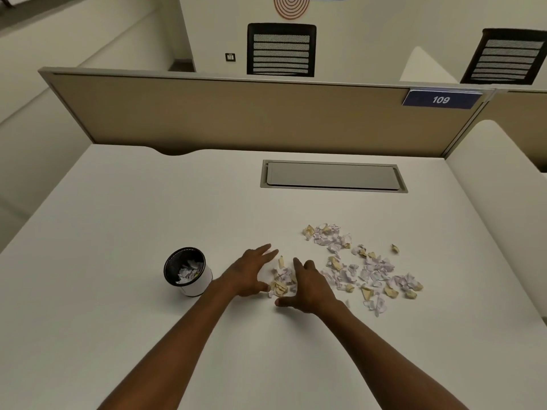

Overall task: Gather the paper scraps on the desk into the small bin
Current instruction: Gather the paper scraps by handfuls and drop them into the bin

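Two bare forearms reach over the white bench [118, 232]; left hand [251, 272] and right hand [310, 287], each grip wide, flank a small clump of paper scraps [282, 281]. More scraps [370, 267] spread toward the right edge; the small bin [189, 273], scraps inside, stands just left of the hands.

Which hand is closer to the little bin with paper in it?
Left. The left hand is just to the right of the small bin, a short gap away. The right hand is farther right, beyond a small heap of paper scraps between the hands.
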`<action>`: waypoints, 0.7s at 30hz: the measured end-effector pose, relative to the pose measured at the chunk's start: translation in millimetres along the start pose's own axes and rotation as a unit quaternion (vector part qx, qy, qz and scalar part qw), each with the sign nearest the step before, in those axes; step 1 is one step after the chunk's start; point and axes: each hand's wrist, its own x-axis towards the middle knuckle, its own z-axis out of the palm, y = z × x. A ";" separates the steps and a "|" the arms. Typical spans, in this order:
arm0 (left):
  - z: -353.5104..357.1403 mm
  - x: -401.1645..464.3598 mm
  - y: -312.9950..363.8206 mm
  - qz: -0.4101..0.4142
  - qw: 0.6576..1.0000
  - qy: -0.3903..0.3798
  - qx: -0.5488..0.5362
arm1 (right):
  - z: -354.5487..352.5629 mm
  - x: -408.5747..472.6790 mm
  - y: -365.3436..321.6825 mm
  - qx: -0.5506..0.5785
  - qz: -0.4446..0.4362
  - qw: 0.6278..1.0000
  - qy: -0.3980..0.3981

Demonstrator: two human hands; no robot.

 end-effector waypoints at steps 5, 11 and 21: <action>3.5 10.4 11.6 0.011 0.998 -0.032 0.050 | 0.7 5.3 -13.8 -0.012 -0.016 1.000 0.023; 12.7 9.1 22.7 0.029 0.998 0.027 -0.042 | -1.9 8.9 -20.9 0.013 -0.032 0.999 0.027; 47.9 -16.6 37.4 -0.074 0.972 0.159 -0.158 | 11.4 6.3 -22.7 0.050 -0.060 0.996 0.052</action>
